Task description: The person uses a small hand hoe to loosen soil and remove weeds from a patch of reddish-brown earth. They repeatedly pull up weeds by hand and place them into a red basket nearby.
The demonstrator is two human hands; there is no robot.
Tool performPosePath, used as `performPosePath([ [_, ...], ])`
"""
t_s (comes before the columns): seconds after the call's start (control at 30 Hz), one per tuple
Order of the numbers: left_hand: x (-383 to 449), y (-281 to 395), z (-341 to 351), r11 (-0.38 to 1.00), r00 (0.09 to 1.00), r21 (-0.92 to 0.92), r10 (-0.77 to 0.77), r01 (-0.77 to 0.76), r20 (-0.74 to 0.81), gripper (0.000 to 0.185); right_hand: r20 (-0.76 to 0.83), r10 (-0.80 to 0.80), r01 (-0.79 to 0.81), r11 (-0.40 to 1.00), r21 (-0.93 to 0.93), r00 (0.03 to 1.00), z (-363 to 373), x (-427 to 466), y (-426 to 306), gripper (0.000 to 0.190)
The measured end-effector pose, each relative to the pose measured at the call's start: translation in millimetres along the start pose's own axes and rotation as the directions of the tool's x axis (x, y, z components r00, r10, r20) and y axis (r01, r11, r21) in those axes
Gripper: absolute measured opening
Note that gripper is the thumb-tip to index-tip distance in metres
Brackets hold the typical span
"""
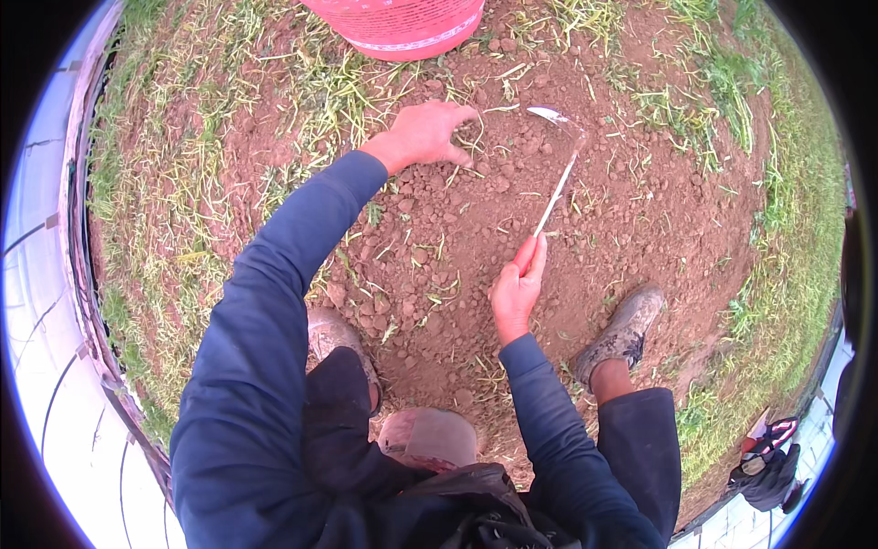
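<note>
My right hand (516, 291) grips the end of the handle of a sickle (557, 192), a long thin shaft with a curved metal blade pointing left. The blade lies low over or against the reddish-brown soil (439, 226); which of the two, I cannot tell. Up and to the left, my left hand (432, 134) reaches over the soil with thumb and fingers apart, nothing visible between them. Thin pale stems lie by its fingertips. Beyond it stands a pink plastic basket (411, 31), cut off by the picture's top edge.
Cut stems and leaves (206, 171) litter the soil at left, and green growth (796, 274) runs along the right. My shoes (621, 333) stand apart. A rounded object (429, 439) is between my legs. Plastic sheeting (41, 288) borders the far left; dark items (765, 477) lie at lower right.
</note>
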State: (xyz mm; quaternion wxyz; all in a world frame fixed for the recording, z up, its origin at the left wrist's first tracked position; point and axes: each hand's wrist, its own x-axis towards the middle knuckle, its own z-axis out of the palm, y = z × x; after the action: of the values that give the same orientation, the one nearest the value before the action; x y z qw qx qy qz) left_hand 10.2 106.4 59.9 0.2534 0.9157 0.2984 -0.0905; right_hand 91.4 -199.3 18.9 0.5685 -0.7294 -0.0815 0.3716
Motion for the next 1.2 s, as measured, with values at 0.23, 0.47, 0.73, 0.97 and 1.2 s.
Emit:
performPosePath([
  [0.23,-14,3,20,0.958,0.981,0.225,0.19,-0.177,-0.04,0.046,0.012,-0.11,0.11,0.994,0.023,0.994,5,-3,-6,0.072],
  [0.47,24,-35,3,0.994,0.913,-0.095,0.008,-0.051,-0.409,0.03,-0.011,-0.057,0.057,0.998,-0.001,0.998,-4,2,8,0.071],
  [0.73,58,-20,-1,0.987,0.966,-0.137,-0.115,0.084,-0.234,0.041,-0.005,0.018,-0.017,0.998,0.058,1.0,-4,1,3,0.071],
  [0.97,50,-45,3,0.968,0.94,-0.235,-0.157,0.086,-0.302,0.034,0.013,0.056,-0.057,0.997,0.046,0.998,-1,-1,1,0.071],
  [1.2,60,5,-9,0.93,0.972,-0.367,-0.116,0.034,-0.205,0.036,0.0,-0.035,0.035,0.999,0.035,0.999,-10,7,21,0.072],
])
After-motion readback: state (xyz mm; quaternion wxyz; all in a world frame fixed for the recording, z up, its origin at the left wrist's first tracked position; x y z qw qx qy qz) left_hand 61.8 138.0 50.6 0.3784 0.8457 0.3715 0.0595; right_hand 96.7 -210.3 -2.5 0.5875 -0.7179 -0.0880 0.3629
